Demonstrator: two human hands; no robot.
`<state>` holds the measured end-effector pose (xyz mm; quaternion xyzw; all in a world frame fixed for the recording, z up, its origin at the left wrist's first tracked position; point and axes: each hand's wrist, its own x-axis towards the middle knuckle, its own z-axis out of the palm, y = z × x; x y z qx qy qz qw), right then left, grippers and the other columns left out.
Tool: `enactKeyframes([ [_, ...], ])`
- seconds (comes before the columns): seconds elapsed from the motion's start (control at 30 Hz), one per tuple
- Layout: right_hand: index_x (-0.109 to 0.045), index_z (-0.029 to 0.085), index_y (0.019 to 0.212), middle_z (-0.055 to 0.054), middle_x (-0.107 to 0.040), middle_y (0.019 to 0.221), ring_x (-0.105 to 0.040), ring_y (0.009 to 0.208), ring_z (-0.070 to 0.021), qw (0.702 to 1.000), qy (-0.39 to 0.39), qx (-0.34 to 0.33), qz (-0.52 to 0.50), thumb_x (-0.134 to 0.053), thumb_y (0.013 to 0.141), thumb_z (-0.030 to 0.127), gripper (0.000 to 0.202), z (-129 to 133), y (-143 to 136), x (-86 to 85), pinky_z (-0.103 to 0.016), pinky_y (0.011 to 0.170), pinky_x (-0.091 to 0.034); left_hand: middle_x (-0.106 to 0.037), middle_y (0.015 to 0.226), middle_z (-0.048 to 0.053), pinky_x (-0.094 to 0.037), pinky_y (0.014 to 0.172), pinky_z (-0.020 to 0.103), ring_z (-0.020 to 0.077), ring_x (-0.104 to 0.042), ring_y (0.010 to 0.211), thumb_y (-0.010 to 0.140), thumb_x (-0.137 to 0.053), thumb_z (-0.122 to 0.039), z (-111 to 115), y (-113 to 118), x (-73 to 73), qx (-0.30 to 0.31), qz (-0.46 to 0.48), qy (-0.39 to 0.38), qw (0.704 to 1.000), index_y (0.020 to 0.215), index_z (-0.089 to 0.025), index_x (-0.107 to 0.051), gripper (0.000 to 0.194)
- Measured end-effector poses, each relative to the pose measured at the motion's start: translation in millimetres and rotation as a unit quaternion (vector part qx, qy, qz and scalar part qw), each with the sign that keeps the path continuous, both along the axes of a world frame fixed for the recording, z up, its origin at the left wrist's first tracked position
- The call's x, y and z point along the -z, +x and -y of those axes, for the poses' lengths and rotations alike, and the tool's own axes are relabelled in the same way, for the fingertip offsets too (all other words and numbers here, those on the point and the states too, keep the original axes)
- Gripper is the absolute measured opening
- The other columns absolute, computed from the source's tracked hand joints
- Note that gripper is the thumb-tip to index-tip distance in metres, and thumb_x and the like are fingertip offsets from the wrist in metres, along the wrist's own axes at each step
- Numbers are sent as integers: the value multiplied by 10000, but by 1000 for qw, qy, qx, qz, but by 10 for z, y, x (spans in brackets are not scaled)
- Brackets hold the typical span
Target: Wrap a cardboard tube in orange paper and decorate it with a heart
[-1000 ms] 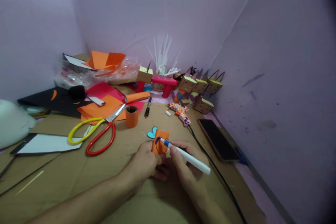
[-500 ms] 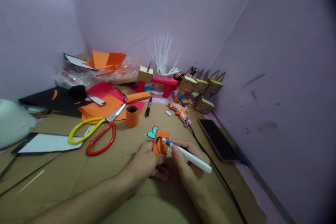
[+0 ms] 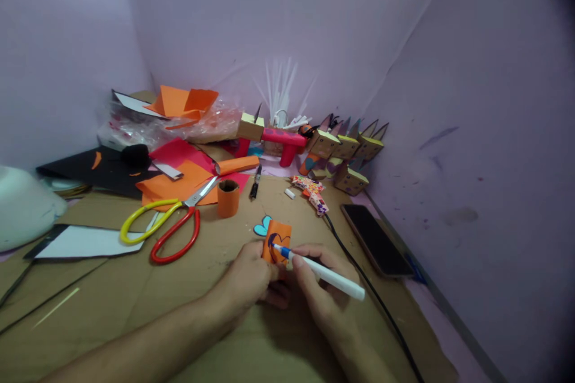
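Note:
My left hand (image 3: 257, 272) grips an orange paper-covered tube (image 3: 284, 231) by its lower left side. A dark heart outline shows on the tube's face, its left lobe partly coloured in. Between the fingers of my right hand (image 3: 326, 278) is a white marker (image 3: 335, 279) with a blue end, its tip touching the left part of the heart. Just behind the tube lies a light blue heart cutout (image 3: 262, 226) with a dark edge. A second orange tube (image 3: 228, 200) stands upright farther back.
Scissors (image 3: 183, 206) with yellow and red handles lie at left, near orange paper (image 3: 166, 182). A floral glue gun (image 3: 314, 194) trails a black cord on the right, beside a phone (image 3: 376, 240). Box-headed cardboard figures (image 3: 353, 181) and a black pen (image 3: 256, 182) stand or lie behind.
The marker tip has moved down and left, from the heart's upper middle to its left lobe. More of the heart's right outline is now visible. Both hands keep their hold.

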<state>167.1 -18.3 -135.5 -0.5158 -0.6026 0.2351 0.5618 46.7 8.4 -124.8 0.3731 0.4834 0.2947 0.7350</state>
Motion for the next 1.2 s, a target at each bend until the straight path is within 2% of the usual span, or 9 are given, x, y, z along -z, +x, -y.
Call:
enactKeyframes([
  [0.13, -657, 186, 713, 23, -632, 507, -532, 378, -94, 1000, -5, 4, 1, -587, 735, 255, 100, 12, -16, -4, -169, 363, -410, -593, 624, 13, -485, 461, 239, 134, -573, 534, 614, -612, -160, 0, 6, 4, -10, -2, 5, 1000, 807, -140, -524, 213],
  [0.27, -661, 187, 718, 11, -651, 537, -556, 402, -101, 1000, -8, 8, 9, -588, 734, 261, 105, 17, -10, 1, -168, 370, -418, -583, 618, 6, -495, 468, 249, 135, -573, 538, 611, -581, -137, -9, 4, 10, -8, -1, 4, 1000, 805, -141, -526, 201],
  [0.53, -661, 182, 761, -6, -687, 568, -608, 437, -125, 999, -7, 17, 27, -577, 765, 285, 133, -10, 22, -16, -183, 398, -473, -591, 631, 6, -486, 471, 235, 117, -568, 506, 642, -614, -190, 13, 1, -9, 1, -6, -1, 1000, 838, -145, -511, 226],
  [0.7, -668, 178, 787, -17, -701, 603, -620, 447, -135, 998, -8, 28, 47, -572, 771, 298, 154, -28, 38, -33, -188, 389, -480, -592, 640, 10, -488, 473, 238, 104, -560, 476, 654, -557, -132, 1, 0, -11, 3, -6, -8, 1000, 826, -143, -506, 180],
  [1.2, -654, 172, 760, -3, -670, 531, -602, 414, -131, 999, -9, 35, 37, -566, 776, 300, 156, -46, 47, -7, -187, 378, -463, -608, 642, 18, -488, 480, 245, 109, -567, 468, 624, -549, -133, -3, -8, 7, 0, -7, -12, 1000, 823, -139, -518, 201],
])
